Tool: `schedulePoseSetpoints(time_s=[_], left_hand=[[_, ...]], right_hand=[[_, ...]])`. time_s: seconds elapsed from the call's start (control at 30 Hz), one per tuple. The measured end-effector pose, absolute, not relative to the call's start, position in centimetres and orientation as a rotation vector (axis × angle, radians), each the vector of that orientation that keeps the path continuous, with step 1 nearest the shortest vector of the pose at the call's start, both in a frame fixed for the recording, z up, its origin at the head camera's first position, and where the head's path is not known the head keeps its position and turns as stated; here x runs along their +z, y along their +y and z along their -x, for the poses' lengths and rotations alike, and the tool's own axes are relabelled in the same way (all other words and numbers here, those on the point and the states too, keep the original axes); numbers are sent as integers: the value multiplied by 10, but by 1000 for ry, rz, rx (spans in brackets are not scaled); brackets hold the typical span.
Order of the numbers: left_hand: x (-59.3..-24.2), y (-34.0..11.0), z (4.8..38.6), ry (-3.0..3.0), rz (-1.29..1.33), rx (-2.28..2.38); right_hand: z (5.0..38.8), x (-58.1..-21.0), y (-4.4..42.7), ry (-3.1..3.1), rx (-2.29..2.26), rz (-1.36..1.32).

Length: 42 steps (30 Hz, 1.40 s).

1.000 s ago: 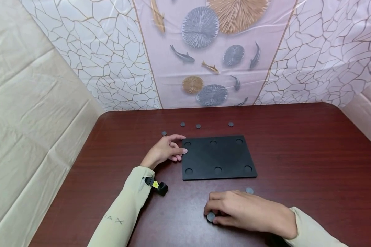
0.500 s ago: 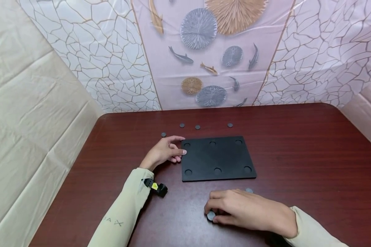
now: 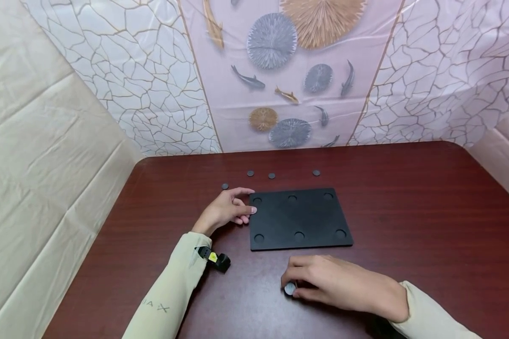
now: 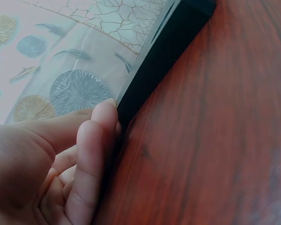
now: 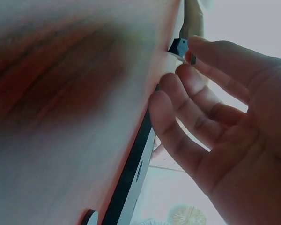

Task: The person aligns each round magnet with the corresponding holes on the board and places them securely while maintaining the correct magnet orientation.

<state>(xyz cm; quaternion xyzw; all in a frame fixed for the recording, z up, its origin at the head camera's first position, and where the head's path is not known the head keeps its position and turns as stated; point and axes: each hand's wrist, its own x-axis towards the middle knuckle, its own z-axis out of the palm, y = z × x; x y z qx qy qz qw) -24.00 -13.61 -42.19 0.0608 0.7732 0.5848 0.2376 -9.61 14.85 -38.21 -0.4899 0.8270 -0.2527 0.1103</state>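
Note:
In the head view, a black rectangular board (image 3: 301,219) with several round recesses lies on the table. My left hand (image 3: 225,209) holds its left edge, thumb on top and index finger at the far corner. The left wrist view shows those fingers against the board's side (image 4: 150,70). In front of the board, my right hand (image 3: 335,285) pinches a small round disc (image 3: 290,288), grey on its face, between thumb and index finger. The right wrist view shows this disc (image 5: 193,58) partly hidden by the fingertips. Another disc (image 5: 90,217) lies on the table near the board's front edge.
Beyond the board lie several dark discs, among them a left one (image 3: 225,186) and a right one (image 3: 316,173). The reddish-brown table (image 3: 428,212) ends at a patterned backdrop (image 3: 152,75). A small black device (image 3: 214,258) sits on the left wrist.
My right hand has shifted slightly towards the board with the disc in its pinch. It now hides the other disc in the head view. My left hand stays on the board.

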Motion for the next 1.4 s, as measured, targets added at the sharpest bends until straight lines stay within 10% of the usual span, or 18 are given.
schedulePoseSetpoints(time_s=[1.4], left_hand=[[-421,-136,240,2131,-196,1611]], right_hand=[[144,-362,135,2665,-870,1163]])
